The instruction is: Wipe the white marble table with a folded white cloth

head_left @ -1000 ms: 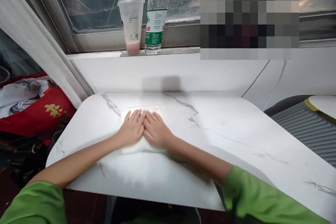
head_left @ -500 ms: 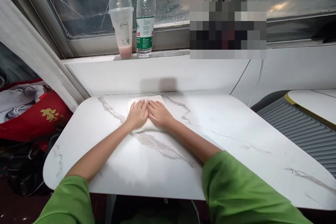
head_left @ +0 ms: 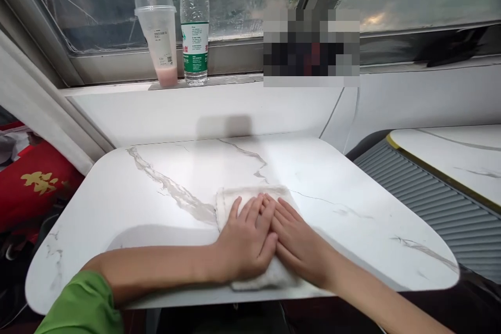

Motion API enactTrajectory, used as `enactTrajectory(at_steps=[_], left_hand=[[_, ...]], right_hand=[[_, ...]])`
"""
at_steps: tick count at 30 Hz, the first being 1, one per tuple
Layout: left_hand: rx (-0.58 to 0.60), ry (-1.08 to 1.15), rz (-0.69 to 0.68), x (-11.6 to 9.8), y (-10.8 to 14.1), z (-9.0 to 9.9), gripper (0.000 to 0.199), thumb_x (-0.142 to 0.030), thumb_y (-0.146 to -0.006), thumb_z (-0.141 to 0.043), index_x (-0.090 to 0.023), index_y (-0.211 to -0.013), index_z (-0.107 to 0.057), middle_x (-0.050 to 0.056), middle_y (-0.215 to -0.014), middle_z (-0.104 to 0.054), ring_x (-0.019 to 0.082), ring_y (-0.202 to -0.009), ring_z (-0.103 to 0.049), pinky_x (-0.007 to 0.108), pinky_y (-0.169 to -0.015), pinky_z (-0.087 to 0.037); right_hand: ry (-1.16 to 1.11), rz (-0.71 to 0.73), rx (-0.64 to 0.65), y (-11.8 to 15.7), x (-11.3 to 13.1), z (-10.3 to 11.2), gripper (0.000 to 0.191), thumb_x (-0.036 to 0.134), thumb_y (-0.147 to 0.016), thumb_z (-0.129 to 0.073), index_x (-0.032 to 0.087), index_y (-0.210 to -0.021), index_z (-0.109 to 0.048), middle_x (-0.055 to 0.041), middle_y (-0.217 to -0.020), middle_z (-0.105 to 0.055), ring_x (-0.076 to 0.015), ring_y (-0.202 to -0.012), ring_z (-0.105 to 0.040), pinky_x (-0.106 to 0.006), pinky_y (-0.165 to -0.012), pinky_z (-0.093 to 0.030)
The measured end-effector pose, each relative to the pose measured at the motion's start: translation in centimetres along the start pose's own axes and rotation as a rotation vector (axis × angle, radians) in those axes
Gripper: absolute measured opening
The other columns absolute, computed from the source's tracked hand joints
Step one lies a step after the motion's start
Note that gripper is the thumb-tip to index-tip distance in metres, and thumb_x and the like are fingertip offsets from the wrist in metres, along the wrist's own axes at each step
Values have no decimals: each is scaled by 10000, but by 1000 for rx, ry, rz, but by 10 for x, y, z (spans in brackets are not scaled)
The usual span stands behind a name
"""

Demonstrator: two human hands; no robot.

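A white cloth (head_left: 256, 193) lies flat on the marble-patterned white table (head_left: 164, 266), close to its front edge. On top of it my left hand (head_left: 246, 240) rests palm down with the fingers stretched forward. Beside it, touching at the fingers, my right hand (head_left: 299, 242) presses on the cloth too, its fingers extended and slightly covered by the left. Neither hand is wrapped round anything. Part of the cloth is hidden under both palms.
On the window ledge stand a plastic cup (head_left: 158, 36) with pink liquid and a green-labelled water bottle (head_left: 194, 47). A red bag (head_left: 39, 182) is at the left. To the right, a grey ridged surface (head_left: 422, 209) adjoins another white tabletop (head_left: 462, 151).
Both hands and the cloth have moved from the table's far side toward its front edge and somewhat right. The camera view has shifted as well.
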State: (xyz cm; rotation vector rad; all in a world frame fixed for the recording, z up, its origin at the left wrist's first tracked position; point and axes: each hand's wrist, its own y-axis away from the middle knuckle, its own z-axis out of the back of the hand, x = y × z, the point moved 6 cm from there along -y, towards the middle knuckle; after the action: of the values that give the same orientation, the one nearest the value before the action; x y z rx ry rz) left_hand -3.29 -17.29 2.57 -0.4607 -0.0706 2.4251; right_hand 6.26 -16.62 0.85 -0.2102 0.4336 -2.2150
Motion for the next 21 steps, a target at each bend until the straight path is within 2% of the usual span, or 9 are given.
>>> enactTrajectory(at_steps=[3, 7, 10, 13, 16, 19, 21], left_hand=[[-39, -11, 150, 37, -42, -5, 550, -317, -973, -236, -93, -1475, -250, 107, -1537, -256, 253, -1422, -207, 424, -1171, -159], [-161, -78, 353, 90, -98, 3, 515, -289, -966, -246, -128, -1448, -324, 88, -1485, -375, 223, -1389, -293, 427, -1169, -164], [-204, -111, 420, 114, -125, 8, 516, -260, -966, -231, -80, -1439, -334, 108, -1462, -405, 197, -1368, -325, 402, -1174, -158], [-196, -119, 433, 121, -135, 8, 525, -264, -971, -220, -46, -1435, -332, 108, -1474, -387, 196, -1372, -316, 386, -1178, -149], [-190, -120, 454, 118, -131, 7, 527, -292, -983, -207, -48, -1427, -350, 99, -1484, -373, 196, -1380, -304, 384, -1178, -154], [-184, -142, 466, 103, -122, 2, 521, -282, -983, -202, -42, -1410, -381, 109, -1479, -378, 207, -1377, -314, 395, -1172, -176], [-178, -171, 449, 84, -116, -4, 515, -262, -972, -224, -28, -1400, -391, 130, -1480, -372, 221, -1380, -312, 404, -1170, -178]], right_hand=[[6, -126, 86, -35, -43, -21, 574, 217, -930, -243, 112, -1494, -231, -139, -1477, -376, -272, -1400, -266, -508, -1100, -282], [-60, -250, 150, -94, -103, -42, 539, 223, -929, -246, 102, -1442, -357, -128, -1486, -365, -236, -1382, -309, -454, -1132, -242], [-101, -294, 140, -124, -131, -48, 530, 235, -927, -262, 122, -1432, -376, -110, -1488, -367, -222, -1370, -331, -433, -1127, -250], [-106, -327, 130, -130, -140, -49, 528, 234, -932, -242, 125, -1432, -374, -98, -1490, -368, -205, -1371, -328, -410, -1131, -243], [-94, -341, 104, -117, -134, -47, 523, 252, -941, -226, 109, -1413, -399, -107, -1481, -381, -214, -1375, -321, -420, -1140, -222], [-97, -297, 63, -94, -122, -40, 515, 281, -949, -223, 95, -1380, -434, -125, -1464, -403, -230, -1370, -329, -445, -1140, -217], [-104, -258, 34, -73, -116, -30, 502, 285, -938, -250, 95, -1355, -453, -138, -1436, -438, -246, -1347, -360, -466, -1128, -236]])
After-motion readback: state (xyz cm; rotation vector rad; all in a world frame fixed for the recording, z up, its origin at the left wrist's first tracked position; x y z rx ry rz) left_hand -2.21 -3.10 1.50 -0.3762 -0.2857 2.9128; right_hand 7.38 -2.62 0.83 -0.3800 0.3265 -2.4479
